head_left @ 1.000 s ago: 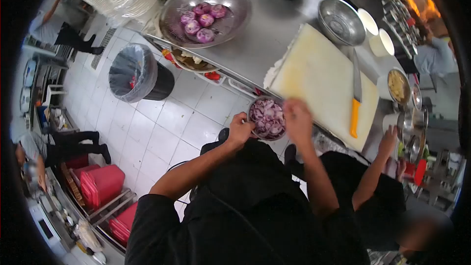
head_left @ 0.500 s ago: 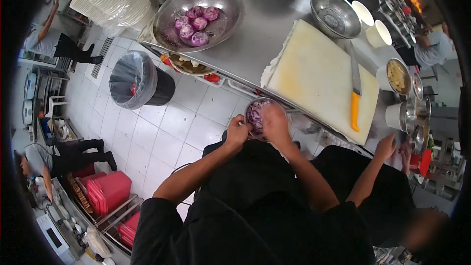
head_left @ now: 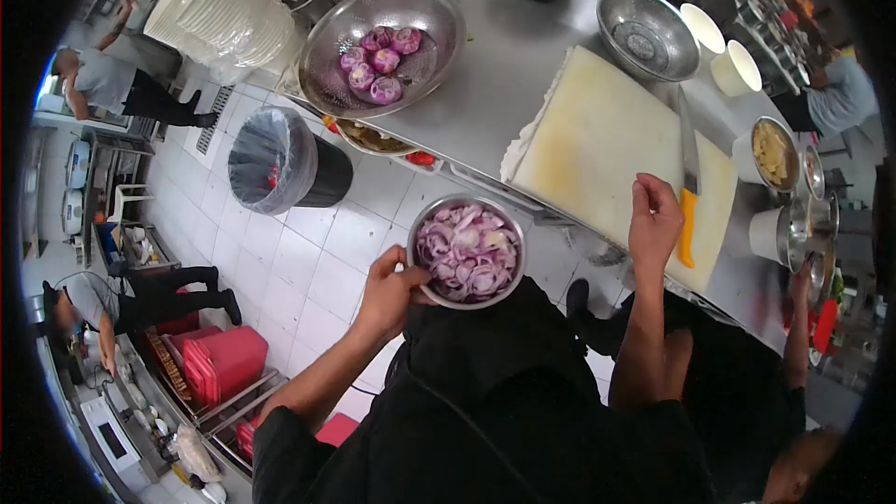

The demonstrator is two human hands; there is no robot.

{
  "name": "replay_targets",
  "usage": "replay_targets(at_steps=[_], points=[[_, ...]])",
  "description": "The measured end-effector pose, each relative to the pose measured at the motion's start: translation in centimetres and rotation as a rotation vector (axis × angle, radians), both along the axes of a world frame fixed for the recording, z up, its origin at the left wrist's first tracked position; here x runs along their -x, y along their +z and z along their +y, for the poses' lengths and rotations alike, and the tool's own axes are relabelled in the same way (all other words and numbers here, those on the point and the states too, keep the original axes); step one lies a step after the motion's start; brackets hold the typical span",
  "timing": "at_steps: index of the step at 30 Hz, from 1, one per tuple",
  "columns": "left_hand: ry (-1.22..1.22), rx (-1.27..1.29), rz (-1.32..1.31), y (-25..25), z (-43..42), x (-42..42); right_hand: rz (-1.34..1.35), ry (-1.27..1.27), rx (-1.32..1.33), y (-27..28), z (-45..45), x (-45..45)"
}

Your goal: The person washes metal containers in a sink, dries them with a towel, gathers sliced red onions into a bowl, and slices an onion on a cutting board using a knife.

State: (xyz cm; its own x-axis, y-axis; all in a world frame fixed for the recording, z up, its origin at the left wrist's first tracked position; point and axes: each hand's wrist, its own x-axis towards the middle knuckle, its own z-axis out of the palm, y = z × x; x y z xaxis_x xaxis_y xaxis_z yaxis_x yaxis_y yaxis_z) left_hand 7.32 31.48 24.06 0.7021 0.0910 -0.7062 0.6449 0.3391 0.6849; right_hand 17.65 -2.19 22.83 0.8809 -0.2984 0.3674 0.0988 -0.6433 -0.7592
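Observation:
A round metal bowl (head_left: 511,291) full of sliced red onion (head_left: 467,250) is held in front of my body. My left hand (head_left: 387,291) grips its left rim, thumb over the edge. Above the front part of the white cutting board (head_left: 597,131), my right hand (head_left: 656,217) is raised with its fingers curled together, and I see nothing in them. Just right of that hand, a knife with a yellow handle (head_left: 688,224) lies on the board, blade pointing away.
Peeled red onions (head_left: 385,61) sit in a large metal colander (head_left: 439,61) at the counter's left. A lined bin (head_left: 317,168) stands on the floor below. Metal bowls (head_left: 644,33) line the back. A co-worker's arm (head_left: 796,327) reaches in at the right, beside pots of food.
The onion bowl has come up and left, nearer to me, in my left hand. My right hand has left the bowl and moved right, over the board beside the knife.

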Motion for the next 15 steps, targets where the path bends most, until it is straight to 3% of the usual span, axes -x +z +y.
replay_targets(at_steps=[5,8,11,15], points=[[0.057,0.069,-0.234,3.2,-3.3,-5.0,0.098,0.148,-0.288,-0.3,1.4,-0.3],[0.092,0.063,-0.339,5.1,-4.2,-7.3,0.156,0.319,-0.457,3.8,4.6,-0.9],[0.078,0.061,-0.390,6.8,-5.5,-9.8,0.143,0.478,-0.022,6.1,5.4,-3.8],[0.067,0.137,-0.448,6.8,-8.8,-10.7,-0.036,0.355,0.120,6.0,3.0,-4.4]])
